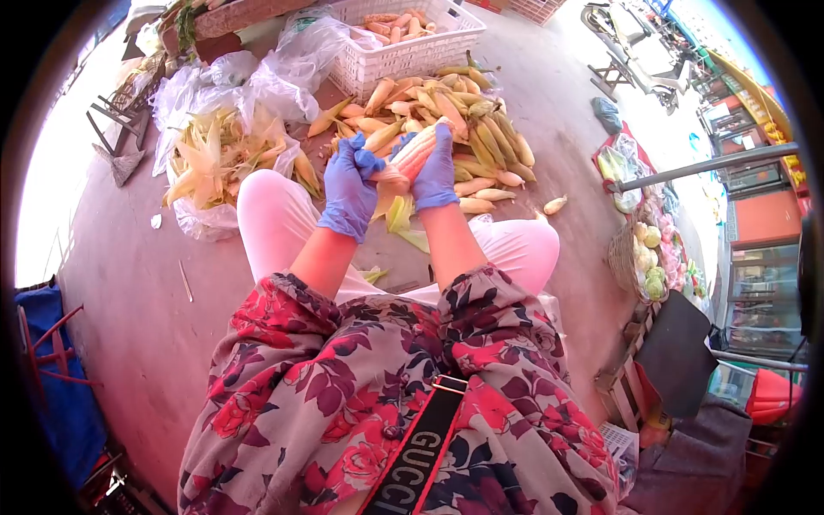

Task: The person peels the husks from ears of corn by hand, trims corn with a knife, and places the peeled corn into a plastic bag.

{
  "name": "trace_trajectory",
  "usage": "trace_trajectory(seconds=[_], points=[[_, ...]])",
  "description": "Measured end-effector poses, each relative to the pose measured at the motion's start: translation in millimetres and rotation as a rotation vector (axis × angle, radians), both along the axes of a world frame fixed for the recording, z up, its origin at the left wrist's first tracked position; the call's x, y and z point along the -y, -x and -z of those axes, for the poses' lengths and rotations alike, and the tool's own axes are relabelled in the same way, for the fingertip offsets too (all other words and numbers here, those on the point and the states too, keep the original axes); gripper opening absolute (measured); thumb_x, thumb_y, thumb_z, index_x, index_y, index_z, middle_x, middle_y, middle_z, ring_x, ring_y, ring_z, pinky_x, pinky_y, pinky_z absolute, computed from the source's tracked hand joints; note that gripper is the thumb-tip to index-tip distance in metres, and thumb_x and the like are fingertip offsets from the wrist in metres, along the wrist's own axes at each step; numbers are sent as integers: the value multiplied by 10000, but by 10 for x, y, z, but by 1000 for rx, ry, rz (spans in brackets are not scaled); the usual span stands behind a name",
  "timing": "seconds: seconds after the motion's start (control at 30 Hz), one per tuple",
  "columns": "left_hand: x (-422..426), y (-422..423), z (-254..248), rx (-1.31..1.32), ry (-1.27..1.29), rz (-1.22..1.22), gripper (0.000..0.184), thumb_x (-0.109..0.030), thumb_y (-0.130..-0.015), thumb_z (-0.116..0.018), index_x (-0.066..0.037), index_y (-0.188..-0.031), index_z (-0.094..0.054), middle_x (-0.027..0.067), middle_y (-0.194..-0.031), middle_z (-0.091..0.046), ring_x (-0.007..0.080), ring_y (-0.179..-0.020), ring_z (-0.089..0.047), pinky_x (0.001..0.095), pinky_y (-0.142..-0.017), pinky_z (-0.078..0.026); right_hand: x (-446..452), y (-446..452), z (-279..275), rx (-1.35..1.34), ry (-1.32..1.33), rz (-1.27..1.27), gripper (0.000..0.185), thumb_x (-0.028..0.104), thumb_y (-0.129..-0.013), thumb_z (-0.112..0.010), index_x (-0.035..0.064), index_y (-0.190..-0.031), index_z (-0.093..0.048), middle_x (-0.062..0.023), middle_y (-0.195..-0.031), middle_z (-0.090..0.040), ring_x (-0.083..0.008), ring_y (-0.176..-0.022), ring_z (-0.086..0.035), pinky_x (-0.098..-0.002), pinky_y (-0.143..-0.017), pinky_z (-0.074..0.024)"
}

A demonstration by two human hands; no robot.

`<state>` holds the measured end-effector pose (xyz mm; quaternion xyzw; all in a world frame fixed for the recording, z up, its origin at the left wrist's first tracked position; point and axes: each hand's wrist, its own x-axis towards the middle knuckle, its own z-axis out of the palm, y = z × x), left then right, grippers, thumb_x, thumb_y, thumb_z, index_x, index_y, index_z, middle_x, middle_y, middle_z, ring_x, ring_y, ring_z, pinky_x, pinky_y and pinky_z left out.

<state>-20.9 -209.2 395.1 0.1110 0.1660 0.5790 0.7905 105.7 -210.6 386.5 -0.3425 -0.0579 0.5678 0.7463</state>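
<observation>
Both my hands wear blue-purple gloves. An ear of corn (417, 154) with bared kernels is held between them, tilted up to the right. My right hand (436, 176) wraps round its upper part. My left hand (350, 184) is closed at the lower end, by the base and some pulled-back husk. A strip of green husk (400, 219) hangs below the ear. Just beyond my hands lies a heap of corn ears (489, 137), many still in their husks. Loose husks (219, 163) are piled on clear plastic bags to the left.
A white crate (412, 60) of husked corn stands behind the heap. Clear plastic bags (287, 77) lie left of it. One small ear (555, 205) is on the ground at right. Farther right are a vegetable basket (631, 262) and a metal pole (704, 167).
</observation>
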Motion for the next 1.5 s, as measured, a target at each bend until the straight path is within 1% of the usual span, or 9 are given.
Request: trace_trajectory(seconds=[0.1, 0.17, 0.3, 0.53, 0.87, 1.17, 1.27, 1.33, 1.5], points=[[301, 77, -71, -397, -57, 66, 250, -264, -950, -429, -47, -874, -527, -23, -564, -414, 88, -507, -386, 280, -615, -408, -177, -531, 262, -1233, -592, -645, 597, 589, -714, -597, 84, -1021, -515, -53, -878, -551, -155, -758, -570, -317, -665, -499], [208, 188, -152, -366, -296, 264, 280, -245, -905, -531, -7, -1052, -533, 21, -723, -547, 113, -670, -538, 280, -701, -456, -121, -456, 110, 24, -73, -106, 606, 590, -726, -586, 101, -1071, -494, -59, -933, -535, -169, -833, -556, -331, -712, -493], [67, 27, -184, -1236, -1052, -149, 767, -289, -678, -767, -7, -1280, -385, 120, -1267, -425, 236, -1222, -360, 332, -1041, -245, 180, -334, -180, 176, -134, -157, 592, 569, -732, -595, 42, -992, -522, -74, -839, -566, -182, -729, -581, -305, -665, -497], [-66, 171, 297, -811, -483, 751, 642, -210, -701, -728, -20, -1232, -421, 52, -1097, -532, 170, -993, -525, 291, -865, -412, 494, -149, -465, 162, -374, -22, 440, 397, -736, -615, -16, -883, -577, -93, -753, -595, -174, -638, -581, -288, -593, -487], [26, -70, 44, -1174, -522, 465, 234, -200, -749, -658, -51, -912, -580, -22, -705, -535, 75, -601, -489, 212, -565, -390, 558, -133, -537, 650, -392, 342, 398, 248, -660, -726, 12, -930, -552, -46, -776, -576, -127, -717, -544, -267, -682, -461], [437, -430, -7, -1519, -763, 326, 365, -144, -633, -639, 29, -941, -547, 151, -804, -638, 186, -722, -622, 305, -665, -481, 617, -418, -350, 177, -299, -107, 330, 321, -770, -652, 19, -868, -561, -60, -716, -575, -141, -592, -575, -266, -543, -488], [321, -276, 167, -1794, -1825, 748, 297, -89, -605, -635, -82, -896, -574, 115, -712, -600, 285, -645, -610, 369, -580, -482, 620, -1171, -451, -30, -141, -740, 461, 440, -755, -649, 6, -878, -559, -92, -733, -576, -178, -597, -584, -292, -552, -513], [175, -103, 111, -1729, -1734, 588, 300, -91, -598, -639, -112, -890, -575, 110, -713, -590, 321, -686, -593, 393, -604, -482, 566, -1345, -240, 341, 119, -636, 531, 497, -752, -629, -6, -897, -543, -105, -751, -578, -196, -604, -591, -307, -536, -519], [-565, 84, -583, -1627, -1570, -93, 356, -77, -615, -662, -141, -952, -569, 81, -770, -586, 286, -716, -580, 373, -630, -477, 330, -1489, 1046, -133, 410, -413, 439, 423, -773, -635, 36, -944, -518, -111, -788, -573, -251, -694, -582, -385, -646, -508]])
